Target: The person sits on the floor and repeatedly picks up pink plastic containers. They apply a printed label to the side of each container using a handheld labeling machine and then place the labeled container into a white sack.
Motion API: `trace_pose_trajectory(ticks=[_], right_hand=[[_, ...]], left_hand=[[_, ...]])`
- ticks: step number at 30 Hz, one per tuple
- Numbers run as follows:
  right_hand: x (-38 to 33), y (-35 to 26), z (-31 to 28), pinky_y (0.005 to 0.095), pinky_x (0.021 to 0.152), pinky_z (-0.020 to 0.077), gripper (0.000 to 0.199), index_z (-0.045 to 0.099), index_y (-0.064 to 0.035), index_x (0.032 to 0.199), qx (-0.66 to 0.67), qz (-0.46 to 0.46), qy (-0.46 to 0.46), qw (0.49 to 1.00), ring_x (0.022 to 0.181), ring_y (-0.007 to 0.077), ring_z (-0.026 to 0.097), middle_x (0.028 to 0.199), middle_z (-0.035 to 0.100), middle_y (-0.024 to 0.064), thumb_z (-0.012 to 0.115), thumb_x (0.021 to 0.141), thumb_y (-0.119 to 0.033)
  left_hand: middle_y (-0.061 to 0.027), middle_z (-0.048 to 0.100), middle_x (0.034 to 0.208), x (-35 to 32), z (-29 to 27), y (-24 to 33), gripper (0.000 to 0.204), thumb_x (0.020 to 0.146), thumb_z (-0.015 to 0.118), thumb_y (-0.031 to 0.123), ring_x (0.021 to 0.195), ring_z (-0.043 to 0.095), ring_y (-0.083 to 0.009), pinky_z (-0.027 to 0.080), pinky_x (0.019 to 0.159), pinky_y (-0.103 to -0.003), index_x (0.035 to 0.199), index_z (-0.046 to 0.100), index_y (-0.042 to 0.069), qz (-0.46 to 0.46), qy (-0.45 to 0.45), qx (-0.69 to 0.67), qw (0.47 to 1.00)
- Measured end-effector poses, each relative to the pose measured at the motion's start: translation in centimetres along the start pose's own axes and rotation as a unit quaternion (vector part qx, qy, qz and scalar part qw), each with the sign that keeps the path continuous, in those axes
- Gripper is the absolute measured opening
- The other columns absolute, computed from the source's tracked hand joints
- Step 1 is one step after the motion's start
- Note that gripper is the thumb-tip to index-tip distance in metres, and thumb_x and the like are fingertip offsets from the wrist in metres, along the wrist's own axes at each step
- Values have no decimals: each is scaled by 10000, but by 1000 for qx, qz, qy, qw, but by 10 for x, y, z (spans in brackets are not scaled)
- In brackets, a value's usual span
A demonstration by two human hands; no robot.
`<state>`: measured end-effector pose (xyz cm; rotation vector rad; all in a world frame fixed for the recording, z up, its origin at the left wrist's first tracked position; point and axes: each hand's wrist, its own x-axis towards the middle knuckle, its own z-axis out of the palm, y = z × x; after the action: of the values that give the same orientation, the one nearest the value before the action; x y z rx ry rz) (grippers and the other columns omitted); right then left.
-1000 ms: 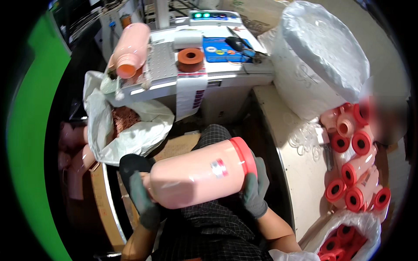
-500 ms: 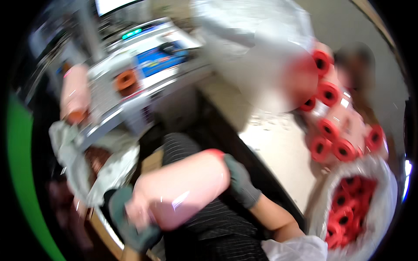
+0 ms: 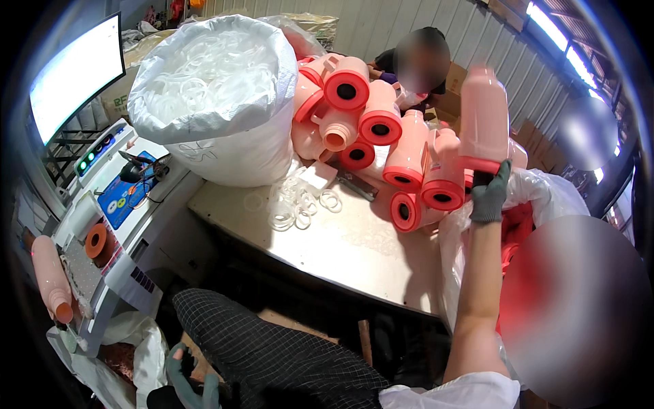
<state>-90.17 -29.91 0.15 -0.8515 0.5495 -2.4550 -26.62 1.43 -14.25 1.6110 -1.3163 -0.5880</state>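
My right hand point(image 3: 492, 194), in a grey glove, grips a pink plastic bottle point(image 3: 485, 116) by its red base and holds it upright at arm's length. The bottle is beside a heap of similar pink bottles point(image 3: 409, 153) with red bases, several lying on their sides. Down at the lower left, my left hand point(image 3: 189, 378) is gloved too, with bare fingertips showing; its fingers are apart and nothing is in them. It is beside my leg, near a white bag point(image 3: 146, 341) with brownish scraps inside.
A large white sack point(image 3: 231, 146) of clear plastic rings stands on the pale table point(image 3: 327, 249), with loose rings point(image 3: 300, 201) spilled beside it. At left are a machine point(image 3: 146, 153), a lit screen point(image 3: 78, 75) and another pink bottle point(image 3: 51, 273). A plastic-lined bag point(image 3: 453, 255) holds red parts. Someone works behind the heap.
The bottle was across my lap between both hands; my right hand has carried it up and right to the heap. My left hand has let go. The view has swung upward.
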Motion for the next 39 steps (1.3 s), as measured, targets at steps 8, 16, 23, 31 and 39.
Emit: trace_pose_trajectory(ticks=[8,16,23,31,39], right_hand=[[25,94,-75,407,889,575,374,629,-34,1318,-557,-81,-171,809,1058,267,689,1239,695,143,702,997,-210],[-252,140,24,416,844,590,363,649,4,1273,-552,-224,-322,736,1004,290,693,1172,698,168,729,981,-197],[-432,162,124,432,864,599,499,581,105,1325,-372,-128,-655,645,965,338,691,1188,675,238,748,977,-213],[-540,171,196,403,882,553,405,614,77,1305,-281,7,-772,570,999,309,668,1218,679,201,705,993,-164],[-571,121,220,374,900,506,322,647,49,1286,-176,133,-798,561,1033,280,644,1249,682,163,663,1009,-115]], left_hand=[[-181,581,1337,-9,-4,-14,633,864,819,143,1153,626,-308,522,983,-420,1416,527,39,58,48,39,996],[-127,608,1065,-117,-128,-199,514,898,763,166,970,601,-202,518,876,-356,1311,547,-51,-242,552,-41,796],[-328,645,1294,-285,-299,-398,668,855,766,370,1177,626,-408,498,1022,-479,1318,594,-80,-454,661,197,564],[-205,711,1235,-408,-351,-466,673,933,678,568,1067,660,-358,515,963,-405,1341,660,33,-510,576,56,637],[-158,549,980,-304,-160,-278,195,976,570,73,962,543,-336,436,843,-427,1103,711,33,-385,586,382,602]])
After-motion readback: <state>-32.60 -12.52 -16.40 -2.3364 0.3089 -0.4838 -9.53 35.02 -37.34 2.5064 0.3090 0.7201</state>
